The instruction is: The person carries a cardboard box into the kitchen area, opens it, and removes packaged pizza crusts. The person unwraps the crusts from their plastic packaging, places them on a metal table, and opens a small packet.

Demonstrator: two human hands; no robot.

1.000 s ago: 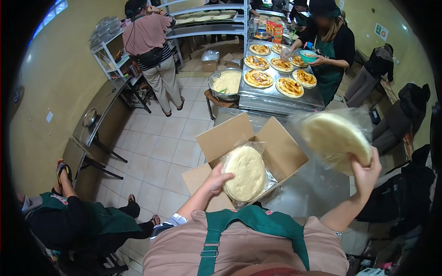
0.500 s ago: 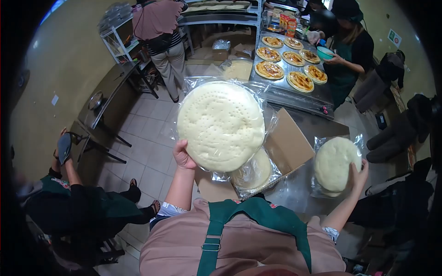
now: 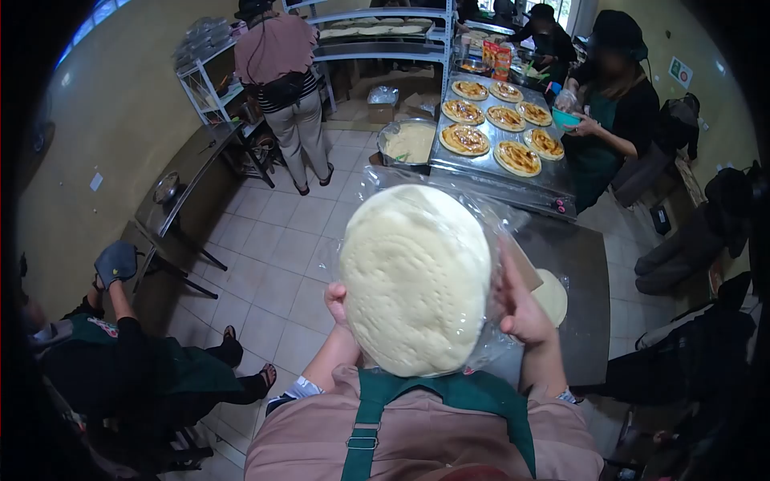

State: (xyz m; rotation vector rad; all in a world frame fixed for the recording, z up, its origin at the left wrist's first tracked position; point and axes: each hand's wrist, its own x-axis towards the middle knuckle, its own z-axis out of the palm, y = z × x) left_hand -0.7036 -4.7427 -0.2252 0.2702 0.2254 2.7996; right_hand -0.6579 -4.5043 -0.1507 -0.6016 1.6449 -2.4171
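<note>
A large, pale round pizza base (image 3: 413,280) in clear plastic wrap is held up in front of my chest. Small dimples dot its surface. My left hand (image 3: 338,309) grips its left edge, with the thumb showing and the other fingers hidden behind. At the right edge, my right hand (image 3: 525,309) is against the plastic, its fingers blurred and partly behind the wrap. Another pale base (image 3: 553,297) lies on the dark table (image 3: 581,264), just beyond my right hand. A cardboard flap (image 3: 521,263) shows between them; the rest of the box is hidden.
Topped pizzas (image 3: 506,118) sit in rows on a metal counter (image 3: 501,178) ahead. Beside it stands a basin of pale batter (image 3: 409,143). A co-worker at the right holds a turquoise bowl (image 3: 566,119). Another person stands by the shelves; one with an oven mitt (image 3: 117,261) is at the left.
The wrapped base has come lower and closer to my chest, tilting. My right hand has left the second base, which now lies on the table, and moved left to the held base's edge.
</note>
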